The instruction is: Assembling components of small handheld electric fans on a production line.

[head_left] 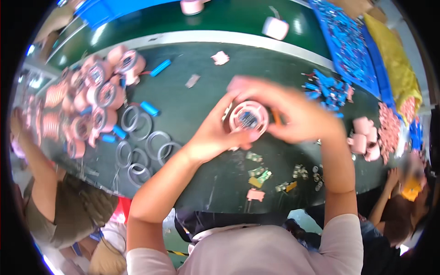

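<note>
My left hand (219, 126) is wrapped round a pink cylindrical housing (236, 120), its thumb along the near rim. The housing's open round end faces up, and a dark circuit board with fine wires (248, 119) shows inside. Over the far right side of the housing curls my right hand (286, 107), blurred by motion, its fingers bent toward the far rim. A narrow orange piece (276, 116) shows within its curl, beside the housing; what it is I cannot make out. Small circuit boards (261, 176) and a flat pink part (255, 195) lie on the table nearer to me.
Pink housings (105, 94) are heaped at the left, beside grey rings (137, 151) and blue cylinders (149, 108). Wired blue cylinders (327, 89) and small pink parts (388, 130) are piled at the right. Beyond a pale rail (183, 37) runs a green surface (220, 23). People sit on both sides.
</note>
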{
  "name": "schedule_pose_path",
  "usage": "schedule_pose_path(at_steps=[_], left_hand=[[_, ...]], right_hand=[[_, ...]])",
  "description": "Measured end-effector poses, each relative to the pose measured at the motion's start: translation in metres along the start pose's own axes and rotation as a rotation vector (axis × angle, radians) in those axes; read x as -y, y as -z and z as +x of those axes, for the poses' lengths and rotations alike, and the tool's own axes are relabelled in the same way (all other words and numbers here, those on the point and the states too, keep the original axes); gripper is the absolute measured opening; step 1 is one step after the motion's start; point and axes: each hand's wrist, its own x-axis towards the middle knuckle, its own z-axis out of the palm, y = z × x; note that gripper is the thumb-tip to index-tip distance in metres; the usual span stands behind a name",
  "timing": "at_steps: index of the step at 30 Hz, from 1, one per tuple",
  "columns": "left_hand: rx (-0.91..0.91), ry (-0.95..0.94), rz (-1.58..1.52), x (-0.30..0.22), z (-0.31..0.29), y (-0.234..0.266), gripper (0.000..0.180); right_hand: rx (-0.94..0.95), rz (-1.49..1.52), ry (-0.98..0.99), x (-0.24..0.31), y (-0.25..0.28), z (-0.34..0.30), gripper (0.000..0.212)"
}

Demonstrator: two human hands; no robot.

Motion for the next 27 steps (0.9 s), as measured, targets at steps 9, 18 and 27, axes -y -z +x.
schedule_pose_path(at_steps=[9,18,27], left_hand=[[0.709,-0.172,0.129,0.019,-0.004,-0.015,0.071],[0.949,-0.194,0.124,0.010,-0.005,-0.015,0.066],[0.245,-0.240,-0.089,0.004,0.002,-0.016,0.070]], right_hand=[[0.157,0.036,0.468,-0.041,-0.104,0.123,0.035],[0.040,0.033,0.283,-0.057,-0.089,0.086,0.013],[-0.471,1.249,-0.478,-0.041,-0.019,-0.010,0.032]])
